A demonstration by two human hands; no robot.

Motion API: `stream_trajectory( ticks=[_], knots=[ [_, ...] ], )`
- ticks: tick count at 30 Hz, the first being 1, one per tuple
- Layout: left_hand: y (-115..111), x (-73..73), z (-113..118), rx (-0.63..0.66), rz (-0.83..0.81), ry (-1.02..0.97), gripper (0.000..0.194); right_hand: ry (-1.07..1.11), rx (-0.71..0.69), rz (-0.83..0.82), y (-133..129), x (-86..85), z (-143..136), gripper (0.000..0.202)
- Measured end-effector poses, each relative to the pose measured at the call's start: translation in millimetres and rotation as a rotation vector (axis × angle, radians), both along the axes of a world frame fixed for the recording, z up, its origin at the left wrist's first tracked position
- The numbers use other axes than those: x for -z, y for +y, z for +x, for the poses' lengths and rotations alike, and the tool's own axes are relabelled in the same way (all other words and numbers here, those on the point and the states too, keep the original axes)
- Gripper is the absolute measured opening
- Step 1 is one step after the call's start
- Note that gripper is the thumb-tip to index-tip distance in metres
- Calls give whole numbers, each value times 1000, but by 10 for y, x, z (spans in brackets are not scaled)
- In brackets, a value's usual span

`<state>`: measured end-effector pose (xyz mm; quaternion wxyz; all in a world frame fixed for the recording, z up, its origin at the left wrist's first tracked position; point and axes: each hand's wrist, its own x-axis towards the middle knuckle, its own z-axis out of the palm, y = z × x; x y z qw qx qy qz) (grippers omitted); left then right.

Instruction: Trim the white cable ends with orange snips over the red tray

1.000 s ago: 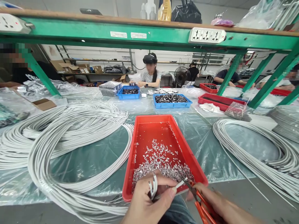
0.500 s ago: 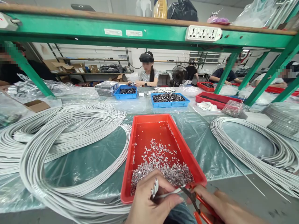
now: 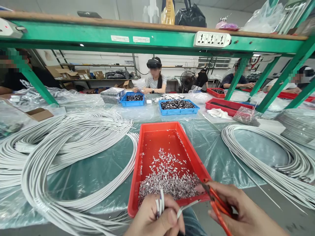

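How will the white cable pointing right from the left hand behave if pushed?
The white cable is probably fairly stiff at this short length: its tip sticks out of the left hand without drooping. Longer runs likely bend easily, since the similar-looking coil on the right lies in wide curves. It looks thin, so probably light.

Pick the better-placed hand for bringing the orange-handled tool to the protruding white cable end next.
Right, most likely: the right hand holds the orange-handled tool, its tip near the cable end. The left hand is busy holding white cables.
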<state>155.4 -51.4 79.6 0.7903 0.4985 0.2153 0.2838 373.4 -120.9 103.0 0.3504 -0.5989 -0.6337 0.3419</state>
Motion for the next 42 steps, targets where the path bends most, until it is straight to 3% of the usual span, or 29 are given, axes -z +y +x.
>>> stream_trajectory(
  ticks=[2, 4, 6, 11, 13, 17, 19, 21, 24, 26, 30, 34, 36, 38, 42],
  knots=[
    [-20, -12, 67, -92, 130, 103, 50, 342, 78, -21, 85, 32, -174, 39],
    [-30, 4, 141, -212, 287, 140, 51, 540, -6, -81, 176, 66, -347, 27],
    [-25, 35, 188, -301, 433, 113, 47, 741, -67, -125, 260, 108, -476, 29],
    [26, 76, 187, -393, 528, 25, 20, 1402, -185, -438, 368, 205, -583, 39],
    [37, 64, 188, -455, 553, 78, 10, 1368, -181, -379, 371, 202, -580, 42],
    [25, 29, 237, -548, 520, 220, 11, 900, 37, -49, 363, 143, -567, 39],
    [13, 22, 269, -571, 510, 258, 13, 814, 104, -6, 375, 126, -568, 40],
    [5, 28, 290, -599, 532, 257, 15, 987, 39, -106, 404, 131, -574, 45],
    [6, 54, 287, -621, 512, 205, 17, 1354, -139, -384, 453, 167, -581, 48],
    [16, 73, 262, -553, 390, 171, 25, 1362, -184, -395, 472, 182, -584, 49],
    [49, 92, 189, -279, 52, 144, 50, 918, -45, -109, 476, 124, -606, 36],
    [70, 79, 131, -212, -20, 110, 52, 432, 327, 299, 521, -14, -608, 28],
    [67, 75, 109, -217, -34, 103, 53, 309, 455, 441, 556, -61, -573, 22],
    [58, 80, 90, -259, -67, 99, 52, 373, 338, 374, 581, -62, -526, 19],
    [41, 122, 76, -298, -103, 70, 51, 658, -110, 16, 583, 82, -485, 20]
  ],
)
